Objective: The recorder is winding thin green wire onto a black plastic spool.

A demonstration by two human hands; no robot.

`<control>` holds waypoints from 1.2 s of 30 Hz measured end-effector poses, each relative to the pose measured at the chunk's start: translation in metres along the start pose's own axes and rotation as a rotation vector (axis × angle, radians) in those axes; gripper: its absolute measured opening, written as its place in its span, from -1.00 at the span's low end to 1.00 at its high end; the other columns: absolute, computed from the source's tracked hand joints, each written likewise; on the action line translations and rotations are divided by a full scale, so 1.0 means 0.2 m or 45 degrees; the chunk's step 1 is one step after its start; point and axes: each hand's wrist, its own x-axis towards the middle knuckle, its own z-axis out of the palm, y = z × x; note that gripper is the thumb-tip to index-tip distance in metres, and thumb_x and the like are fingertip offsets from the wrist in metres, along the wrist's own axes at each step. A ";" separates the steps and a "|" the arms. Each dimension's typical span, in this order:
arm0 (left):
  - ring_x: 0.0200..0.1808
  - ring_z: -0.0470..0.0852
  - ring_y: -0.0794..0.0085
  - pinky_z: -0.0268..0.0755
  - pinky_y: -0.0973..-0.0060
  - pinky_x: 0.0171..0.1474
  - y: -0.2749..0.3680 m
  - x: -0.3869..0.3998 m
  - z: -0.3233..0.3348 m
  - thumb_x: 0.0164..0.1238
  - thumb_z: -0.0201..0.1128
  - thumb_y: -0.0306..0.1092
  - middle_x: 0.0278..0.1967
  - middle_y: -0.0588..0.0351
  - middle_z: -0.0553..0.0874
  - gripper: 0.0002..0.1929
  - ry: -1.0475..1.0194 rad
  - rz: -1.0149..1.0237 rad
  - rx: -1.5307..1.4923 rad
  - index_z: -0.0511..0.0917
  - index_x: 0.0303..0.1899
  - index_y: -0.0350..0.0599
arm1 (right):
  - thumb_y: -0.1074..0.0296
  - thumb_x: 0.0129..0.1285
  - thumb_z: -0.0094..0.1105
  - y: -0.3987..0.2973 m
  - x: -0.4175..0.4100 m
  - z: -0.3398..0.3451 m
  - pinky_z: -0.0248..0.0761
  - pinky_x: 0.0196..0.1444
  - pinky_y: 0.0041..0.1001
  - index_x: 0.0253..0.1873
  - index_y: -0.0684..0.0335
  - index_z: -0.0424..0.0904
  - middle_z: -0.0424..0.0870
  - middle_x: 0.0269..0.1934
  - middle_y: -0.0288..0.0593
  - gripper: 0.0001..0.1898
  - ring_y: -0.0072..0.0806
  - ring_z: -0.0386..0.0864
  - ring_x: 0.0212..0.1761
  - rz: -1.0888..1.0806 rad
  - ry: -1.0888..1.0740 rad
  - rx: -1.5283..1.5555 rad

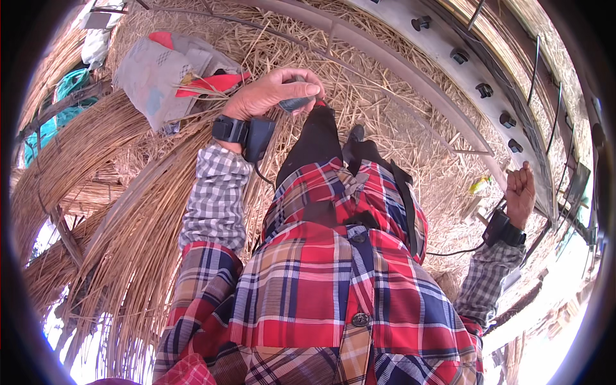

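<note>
My left hand (288, 91) is closed around a dark grey rounded object (297, 103), mostly hidden by the fingers, so its kind is unclear. It is held above my dark-trousered knee (315, 137). Bundles of long dry straw (130, 231) lie below and left of that forearm. On the far right, my right hand (521, 192) is raised with its fingers curled, near the lower end of a pale beam (476, 72) fitted with several black knobs (483, 90). Whether anything thin is pinched in those fingers cannot be made out.
A curved metal frame bar (409, 77) runs between my legs and the beam. A grey printed sack with red parts (154, 72) lies on the straw at upper left, with teal netting (72, 96) beyond it. Loose straw (380, 91) covers the ground. Thin dark rods (533, 72) stand beside the beam.
</note>
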 end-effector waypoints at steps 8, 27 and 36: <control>-0.45 0.54 0.64 0.39 0.65 -0.38 -0.01 -0.01 -0.09 0.41 0.37 -0.01 -0.37 0.17 0.66 -0.60 -0.010 -0.016 0.082 0.62 -0.10 -0.22 | 0.42 0.57 0.05 -0.25 0.09 -0.52 -0.03 -0.47 -0.57 0.02 0.37 0.45 -0.02 -0.58 -0.49 -0.87 -0.70 -0.06 -0.58 0.006 0.208 -0.028; -0.42 0.61 0.64 0.45 0.67 -0.39 -0.07 -0.21 -0.26 0.41 0.38 -0.05 -0.39 0.16 0.69 -0.64 0.047 -0.112 0.070 0.61 -0.11 -0.20 | 0.40 0.51 0.00 -0.60 -0.02 -1.50 -0.08 -0.63 -0.56 -0.07 0.22 0.50 0.01 -0.66 -0.51 -0.91 -0.68 -0.06 -0.72 -0.190 1.021 -0.433; -0.43 0.60 0.62 0.45 0.68 -0.39 -0.12 -0.20 -0.26 0.41 0.38 0.01 -0.36 0.13 0.68 -0.57 -0.021 -0.115 0.085 0.59 -0.08 -0.23 | 0.31 0.53 0.00 -0.81 0.00 -2.13 0.08 -0.63 -0.58 -0.04 0.22 0.51 0.14 -0.58 -0.44 -0.85 -0.65 0.13 -0.66 -0.320 0.949 -0.988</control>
